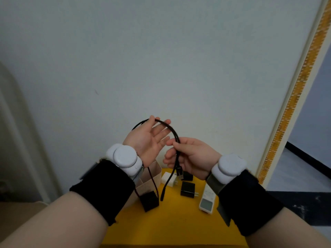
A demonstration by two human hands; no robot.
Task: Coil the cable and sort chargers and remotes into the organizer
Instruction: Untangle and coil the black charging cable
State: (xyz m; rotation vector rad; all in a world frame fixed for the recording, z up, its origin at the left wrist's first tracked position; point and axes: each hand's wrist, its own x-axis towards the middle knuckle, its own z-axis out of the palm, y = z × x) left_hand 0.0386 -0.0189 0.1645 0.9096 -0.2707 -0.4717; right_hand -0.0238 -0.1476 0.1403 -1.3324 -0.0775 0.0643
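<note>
A pale wall (161, 59) fills most of the view. Below it is a yellow table (170, 228). Two bare arms reach up over the table, each with a black band and a round white gadget at the wrist.

The left hand (148, 138) is held palm up with its fingers spread out straight. The right hand (191, 156) is just beside it, and its thumb and first finger pinch the cable (172, 130).

A tan box (158, 171) stands at the back left of the table, partly hidden behind the left wrist. A white remote (206, 201) lies on the right side of the table, partly under the right wrist. A black block (149, 201) is in front of the box. I cannot tell if it lies on the table or hangs. A black charger (187, 189) lies in the middle of the table, a white charger (168, 179) lies behind it by the box, and a small black charger (188, 176) sits at the back.

The thin black cable is up in the air. It bends over the left fingertips, curves down into the right hand's pinch, and its ends hang down over the table. One strand drops behind the left wrist toward the black block.
</note>
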